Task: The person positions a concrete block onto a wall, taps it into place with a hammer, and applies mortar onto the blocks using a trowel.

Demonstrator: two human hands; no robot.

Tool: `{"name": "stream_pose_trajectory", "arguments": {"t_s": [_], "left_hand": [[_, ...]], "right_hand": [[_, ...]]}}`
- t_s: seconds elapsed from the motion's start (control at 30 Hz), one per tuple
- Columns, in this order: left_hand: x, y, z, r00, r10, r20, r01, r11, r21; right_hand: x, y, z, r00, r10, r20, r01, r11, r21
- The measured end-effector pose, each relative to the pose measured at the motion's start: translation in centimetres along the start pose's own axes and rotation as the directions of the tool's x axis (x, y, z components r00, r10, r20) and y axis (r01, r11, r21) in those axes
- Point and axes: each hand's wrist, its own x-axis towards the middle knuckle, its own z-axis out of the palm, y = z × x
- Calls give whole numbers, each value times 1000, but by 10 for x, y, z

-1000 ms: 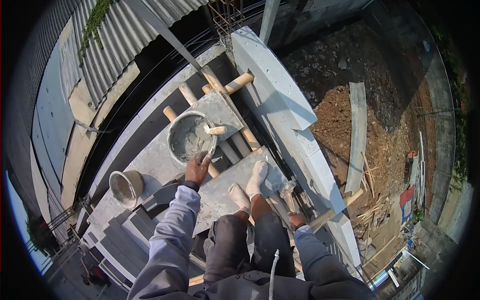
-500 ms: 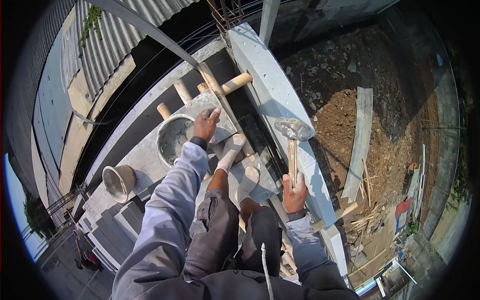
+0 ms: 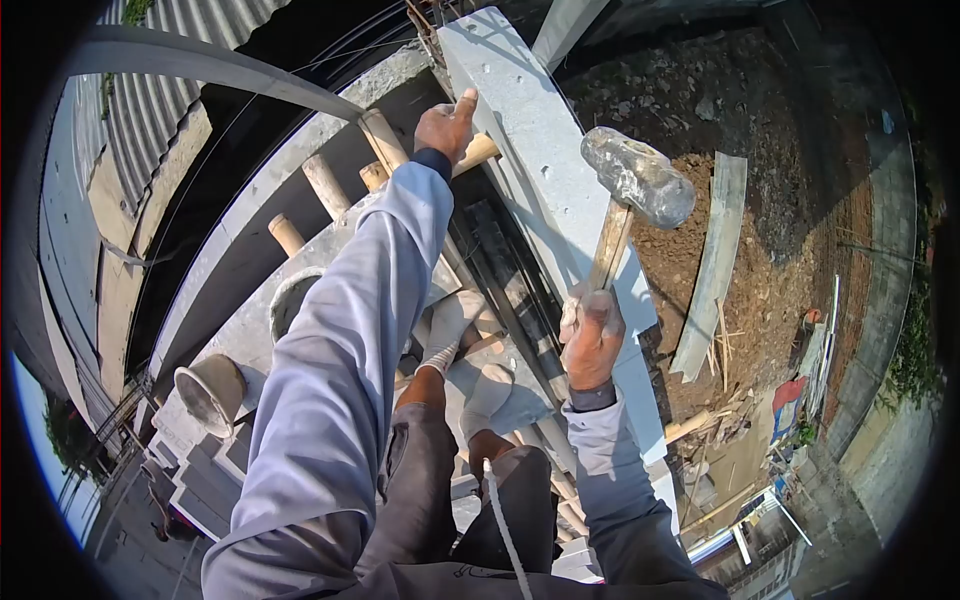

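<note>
My right hand [image 3: 592, 345] is wrapped around the wooden handle of a club hammer [image 3: 640, 178]. Its heavy, mortar-smeared head is raised and overlaps the pale block wall [image 3: 520, 125] in this view. Farther forward, my left hand [image 3: 447, 128] reaches out, thumb extended, right beside the wall's left edge. The other fingers are partly hidden behind the back of the hand, and no object shows in it. Below my left forearm, a mortar bucket [image 3: 283, 308] is mostly covered by the sleeve.
Wooden poles [image 3: 326, 187] jut from under the grey platform [image 3: 265, 345], where a second bucket [image 3: 210, 392] stands at the left. Grey blocks [image 3: 205, 480] are stacked behind it. My feet in light socks [image 3: 452, 325] rest on boards. Rubble ground [image 3: 690, 260] lies beyond the wall.
My left hand has moved forward from above the slab beside the bucket to the wall's edge. My right hand has lifted the hammer, its head now larger and higher in view.
</note>
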Motion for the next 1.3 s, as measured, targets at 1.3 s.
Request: {"name": "stream_pose_trajectory", "arguments": {"t_s": [1.3], "left_hand": [[-20,30,27,989,118,-84,-81,933,350]], "right_hand": [[31,40,38,973,209,-101,-224,959,-175]]}}
